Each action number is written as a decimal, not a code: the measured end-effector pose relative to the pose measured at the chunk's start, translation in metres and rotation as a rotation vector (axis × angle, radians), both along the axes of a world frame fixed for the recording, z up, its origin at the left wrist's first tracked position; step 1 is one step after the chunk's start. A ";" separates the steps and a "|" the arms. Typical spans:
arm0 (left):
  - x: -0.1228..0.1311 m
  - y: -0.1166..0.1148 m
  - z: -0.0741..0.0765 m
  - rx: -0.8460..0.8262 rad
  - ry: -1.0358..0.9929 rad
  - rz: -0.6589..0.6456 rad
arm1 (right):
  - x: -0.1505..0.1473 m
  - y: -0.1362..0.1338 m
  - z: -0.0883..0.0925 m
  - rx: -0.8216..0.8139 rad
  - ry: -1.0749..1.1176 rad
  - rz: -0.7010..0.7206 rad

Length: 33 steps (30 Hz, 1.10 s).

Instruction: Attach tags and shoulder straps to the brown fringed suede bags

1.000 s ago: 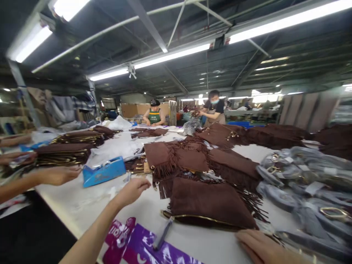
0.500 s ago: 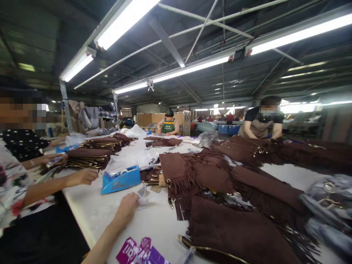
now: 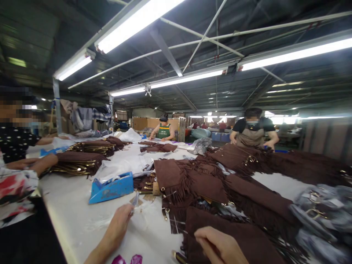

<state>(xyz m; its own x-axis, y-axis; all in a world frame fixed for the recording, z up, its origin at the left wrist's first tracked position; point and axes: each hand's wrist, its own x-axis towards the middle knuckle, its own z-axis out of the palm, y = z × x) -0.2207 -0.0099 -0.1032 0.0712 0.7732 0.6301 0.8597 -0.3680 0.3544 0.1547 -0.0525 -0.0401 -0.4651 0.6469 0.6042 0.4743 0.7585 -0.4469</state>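
My left hand (image 3: 119, 222) is low over the white table, its fingers pinched on a small piece of clear plastic (image 3: 135, 199). Just beyond it stands a blue tape dispenser (image 3: 111, 187). My right hand (image 3: 220, 242) is above a dark brown fringed suede bag (image 3: 253, 234) at the front. Its thumb and fingers are drawn together; what they hold, if anything, does not show. More brown fringed pieces (image 3: 207, 183) lie heaped beyond the hands, with gold rings and zips among them. A crumpled purple wrapper (image 3: 136, 259) lies at the bottom edge.
At the left, a co-worker's hand (image 3: 46, 163) is at a stack of brown pouches (image 3: 77, 163) with gold zips. Another co-worker (image 3: 251, 134) stands behind the brown heap, and one in a green apron (image 3: 164, 131) works farther back. Grey plastic-wrapped hardware (image 3: 320, 209) lies at the right.
My right hand has come into view over the front brown bag. My left hand stays pinched on the plastic. The nearby co-worker's hand has drawn back left. The camera view has shifted.
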 end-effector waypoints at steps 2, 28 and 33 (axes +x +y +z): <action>0.001 0.000 0.000 0.019 0.014 -0.009 | -0.018 0.008 0.003 -0.025 0.083 -0.017; 0.008 0.003 0.002 0.063 0.281 0.001 | -0.118 0.063 0.025 0.109 -0.578 -0.311; 0.002 0.006 0.002 -0.177 0.312 0.192 | -0.037 0.070 0.028 0.151 -0.569 -0.626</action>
<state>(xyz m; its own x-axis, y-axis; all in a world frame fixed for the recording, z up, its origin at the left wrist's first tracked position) -0.2185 -0.0043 -0.1012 0.0821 0.8858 0.4568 0.9831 -0.1473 0.1089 0.1180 0.0172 -0.0124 -0.3081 0.8167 0.4880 0.9465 0.3148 0.0707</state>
